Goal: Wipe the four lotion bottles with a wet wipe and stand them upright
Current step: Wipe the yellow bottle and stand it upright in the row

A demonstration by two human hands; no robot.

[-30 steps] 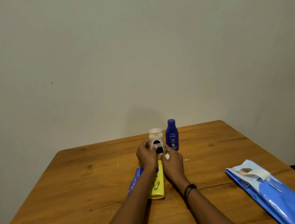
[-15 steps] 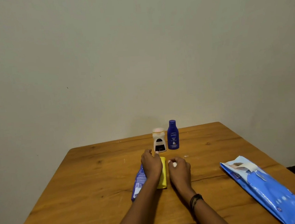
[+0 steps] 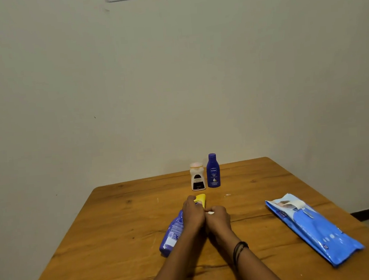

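Left hand (image 3: 193, 214) grips yellow lotion bottle (image 3: 201, 199) lying mid-frame; right hand (image 3: 218, 219) fisted around wet wipe (image 3: 210, 212). White bottle (image 3: 197, 176) and Nivea bottle (image 3: 212, 171) upright near surface (image 3: 124, 223) far edge. Blue bottle (image 3: 172, 236) lies left; wipes pack (image 3: 314, 226) near right edge.

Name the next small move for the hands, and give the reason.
Probably lift the yellow bottle with the left hand and wipe it. The white bottle and dark blue bottle already stand upright; the yellow one lies flat under that hand, and the right hand holds a bit of white wipe.
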